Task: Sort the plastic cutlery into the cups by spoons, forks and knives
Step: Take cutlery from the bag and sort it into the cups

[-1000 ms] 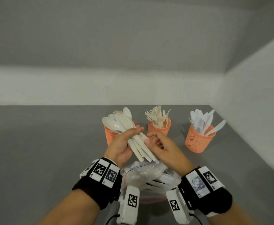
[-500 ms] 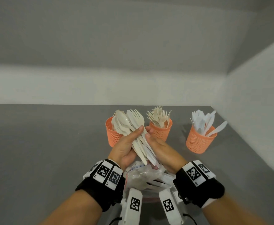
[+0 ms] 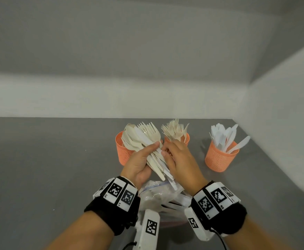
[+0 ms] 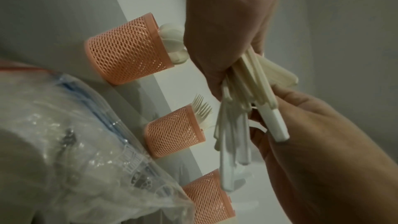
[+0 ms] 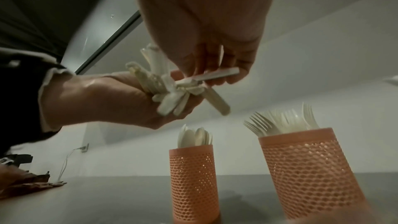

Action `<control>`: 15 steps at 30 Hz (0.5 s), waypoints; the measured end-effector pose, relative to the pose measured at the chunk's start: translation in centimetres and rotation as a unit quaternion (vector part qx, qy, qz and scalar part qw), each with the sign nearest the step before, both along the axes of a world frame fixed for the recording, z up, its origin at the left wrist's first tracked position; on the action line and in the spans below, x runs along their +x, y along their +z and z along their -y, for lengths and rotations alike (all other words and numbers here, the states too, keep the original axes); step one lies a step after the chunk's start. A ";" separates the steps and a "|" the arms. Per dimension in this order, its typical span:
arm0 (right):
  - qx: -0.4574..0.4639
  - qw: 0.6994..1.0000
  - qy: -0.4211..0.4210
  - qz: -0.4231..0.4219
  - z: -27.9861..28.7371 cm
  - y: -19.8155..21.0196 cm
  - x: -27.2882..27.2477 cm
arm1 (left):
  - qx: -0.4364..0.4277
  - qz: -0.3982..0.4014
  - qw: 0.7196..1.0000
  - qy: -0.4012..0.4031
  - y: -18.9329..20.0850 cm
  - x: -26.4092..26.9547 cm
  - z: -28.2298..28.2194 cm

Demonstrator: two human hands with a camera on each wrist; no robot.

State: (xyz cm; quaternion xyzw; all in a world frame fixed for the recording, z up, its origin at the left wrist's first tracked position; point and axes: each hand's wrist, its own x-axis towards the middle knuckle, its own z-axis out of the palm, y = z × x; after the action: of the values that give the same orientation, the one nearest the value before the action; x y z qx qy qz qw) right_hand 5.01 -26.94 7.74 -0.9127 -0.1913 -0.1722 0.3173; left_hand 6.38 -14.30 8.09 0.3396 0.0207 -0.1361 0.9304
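Both hands work one mixed cutlery bundle (image 3: 148, 145): my left hand (image 3: 138, 163) clasps its handles while my right hand (image 3: 179, 159) pinches one white handle (image 4: 273, 120). Next, I judge, it must slide free toward the matching cup, spoon cup (image 3: 123, 150), fork cup (image 3: 186, 138) or knife cup (image 3: 219, 157).

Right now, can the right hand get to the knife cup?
Probably yes: the knife cup stands apart to the right hand's side with nothing between, though its fingers now pinch the cutlery bundle.

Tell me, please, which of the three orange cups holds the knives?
The orange cup on the right, standing apart near the side wall. It holds white knives; the middle cup holds forks, and the left cup holds spoons.
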 end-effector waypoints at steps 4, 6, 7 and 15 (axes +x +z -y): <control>0.020 0.998 0.020 -0.055 -0.1 1.0 0.4 | -0.025 0.016 0.999 -0.043 0.2 0.0 0.0; 0.048 0.995 0.025 -0.081 0.1 1.5 0.5 | -0.023 0.023 0.998 -0.055 0.2 0.1 -0.1; 0.066 0.992 0.037 -0.098 0.2 1.7 0.6 | -0.017 0.025 0.998 -0.056 0.1 0.1 -0.1; 0.076 0.987 0.034 -0.136 0.6 2.3 1.3 | 0.018 0.015 0.998 -0.055 0.2 0.6 0.2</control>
State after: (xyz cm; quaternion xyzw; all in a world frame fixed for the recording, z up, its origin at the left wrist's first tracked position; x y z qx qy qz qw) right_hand 6.28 -27.54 10.02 -0.8939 -0.1639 -0.0493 0.4143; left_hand 7.03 -14.46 8.24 0.3589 -0.0090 -0.1815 0.9155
